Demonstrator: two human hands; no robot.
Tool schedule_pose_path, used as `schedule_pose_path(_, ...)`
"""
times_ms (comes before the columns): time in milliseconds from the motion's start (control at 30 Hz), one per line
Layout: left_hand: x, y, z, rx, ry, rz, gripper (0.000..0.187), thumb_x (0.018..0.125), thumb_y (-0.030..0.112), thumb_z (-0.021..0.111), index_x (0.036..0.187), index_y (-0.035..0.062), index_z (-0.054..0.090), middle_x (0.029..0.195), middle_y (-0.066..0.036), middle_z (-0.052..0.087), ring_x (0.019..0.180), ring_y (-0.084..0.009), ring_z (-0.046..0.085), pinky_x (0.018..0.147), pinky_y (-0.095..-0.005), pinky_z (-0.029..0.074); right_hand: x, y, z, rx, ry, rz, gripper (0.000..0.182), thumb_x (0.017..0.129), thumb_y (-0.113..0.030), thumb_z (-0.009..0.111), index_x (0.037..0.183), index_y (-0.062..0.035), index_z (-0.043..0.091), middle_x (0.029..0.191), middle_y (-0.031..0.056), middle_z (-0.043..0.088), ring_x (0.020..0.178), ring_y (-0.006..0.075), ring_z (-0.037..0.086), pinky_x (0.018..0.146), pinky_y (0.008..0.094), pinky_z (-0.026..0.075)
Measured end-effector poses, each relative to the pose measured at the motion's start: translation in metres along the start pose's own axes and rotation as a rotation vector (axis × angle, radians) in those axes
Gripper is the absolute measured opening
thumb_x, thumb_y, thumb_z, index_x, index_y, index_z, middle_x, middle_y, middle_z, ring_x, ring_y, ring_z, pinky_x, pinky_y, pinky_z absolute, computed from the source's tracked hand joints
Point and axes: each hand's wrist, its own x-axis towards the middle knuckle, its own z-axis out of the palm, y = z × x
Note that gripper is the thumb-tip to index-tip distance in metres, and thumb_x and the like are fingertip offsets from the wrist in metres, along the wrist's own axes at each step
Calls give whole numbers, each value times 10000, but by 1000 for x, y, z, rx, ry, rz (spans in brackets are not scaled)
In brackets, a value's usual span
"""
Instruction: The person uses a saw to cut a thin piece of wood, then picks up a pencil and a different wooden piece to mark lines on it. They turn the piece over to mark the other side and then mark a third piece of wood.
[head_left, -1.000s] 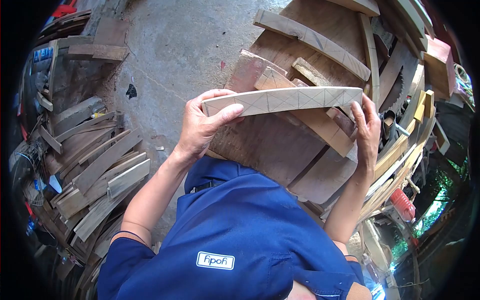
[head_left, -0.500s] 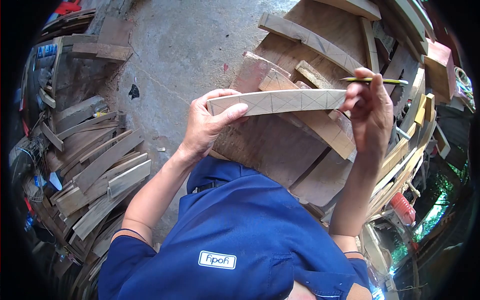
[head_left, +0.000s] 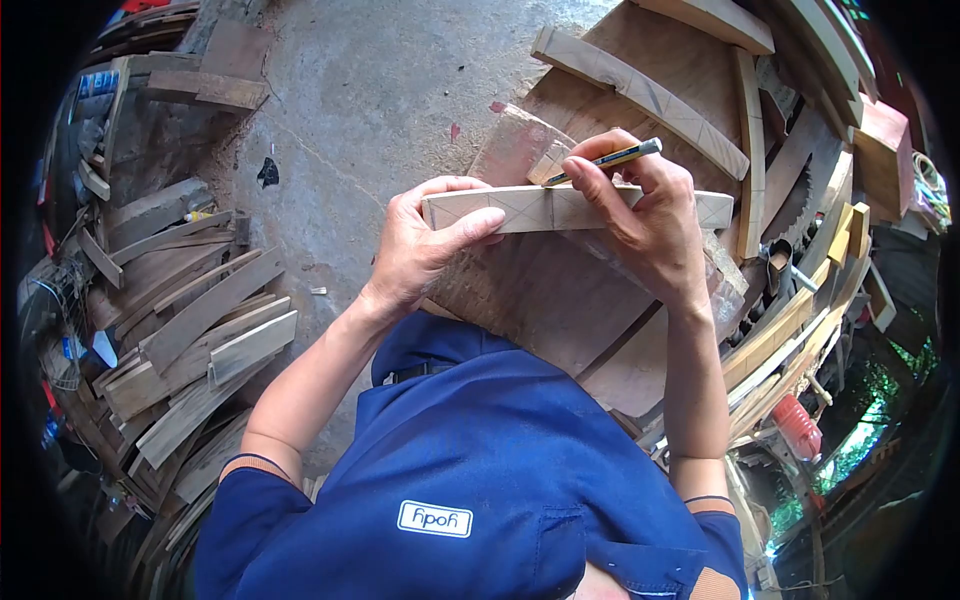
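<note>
My left hand (head_left: 440, 230) grips the left end of a pale wooden strip (head_left: 522, 208), its thumb on the near face. Pencilled lines and crosses mark that face. In my right hand (head_left: 645, 205) is a pencil (head_left: 610, 160), held between thumb and fingers, with its tip right at the strip's upper edge near the middle. My right palm and lower fingers overlap the strip's right half and hide part of it. Beyond it, a similar marked wooden piece (head_left: 650, 95) rests on a broad brown board (head_left: 570, 100).
Stacked wood offcuts (head_left: 200, 350) lie on the concrete floor (head_left: 350, 90) to the left. At the right are more strips (head_left: 785, 330), a toothed saw blade (head_left: 797, 195), a reddish wood block (head_left: 884, 140) and a red plastic object (head_left: 797, 428).
My right hand has swung left and down from the strip's right end, bringing the pencil tip to its upper edge. The strip has shifted slightly right in view, still in my left hand.
</note>
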Motion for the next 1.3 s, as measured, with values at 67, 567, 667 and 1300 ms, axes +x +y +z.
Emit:
schedule_pose_path(67, -1, 0, 0, 9, 1, 6, 300, 852, 126, 767, 1087, -20, 653, 996, -92, 686, 860, -143, 680, 767, -269, 593, -1, 1, 3, -10, 1, -31, 149, 903, -210, 705, 920, -63, 692, 758, 68, 674, 674, 182, 636, 708, 332, 489)
schedule_pose_path(567, 0, 0, 0, 10, 2, 13, 279, 856, 123, 763, 1073, -17, 658, 957, -83, 690, 823, -130, 681, 726, -260, 583, -8, 8, -1, -116, 45, -91, 115, 899, -199, 692, 902, -86, 674, 848, 64, 668, 811, 238, 641, 806, 359, 459)
schedule_pose_path(667, 0, 3, 0, 39, -16, -32, 305, 865, 107, 741, 1109, -35, 624, 1040, -104, 653, 944, -165, 658, 829, -317, 598, -6, 4, 6, -149, 35, -163, 109, 902, -192, 687, 901, -84, 675, 859, 68, 676, 825, 240, 644, 819, 369, 463)
schedule_pose_path(1300, -2, 3, 3, -2, 8, 0, 314, 862, 103, 742, 1113, -38, 617, 1042, -116, 657, 941, -171, 665, 818, -310, 600, -14, 17, -24, -237, 57, -77, 123, 895, -193, 696, 921, -74, 678, 906, 76, 685, 848, 236, 639, 811, 371, 479)
